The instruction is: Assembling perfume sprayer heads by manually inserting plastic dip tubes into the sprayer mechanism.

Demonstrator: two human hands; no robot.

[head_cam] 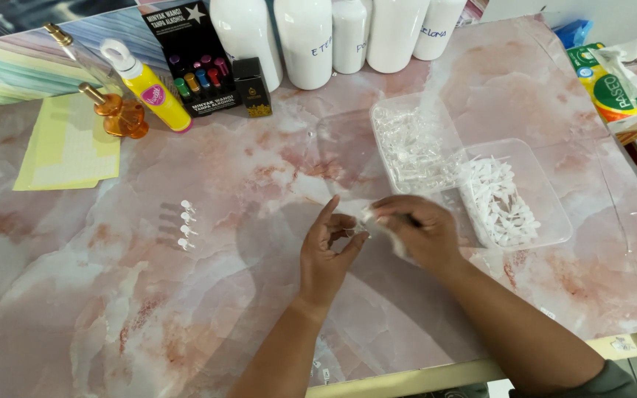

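A: Caps (186,223), four small white ones, are seen in a short column on the bench (112,295), well to the left of both hands. Is anything held nearer the middle?

B: A small clear piece (355,230) is pinched between thumb and fingers of the left hand (329,254), which is raised on its edge with the palm turned rightward. What the piece is cannot be told.

A: And the right hand (418,232)?

B: It is closed on a white wad (377,222), perhaps tissue, which is pressed against the piece from the right. The two hands are touching at that point, so the piece lies between them, equally near to both.

A: What is found farther right?

B: Two clear trays: one (414,144) filled with clear parts just beyond the right hand, another (514,195) holding white stems, beside that hand.
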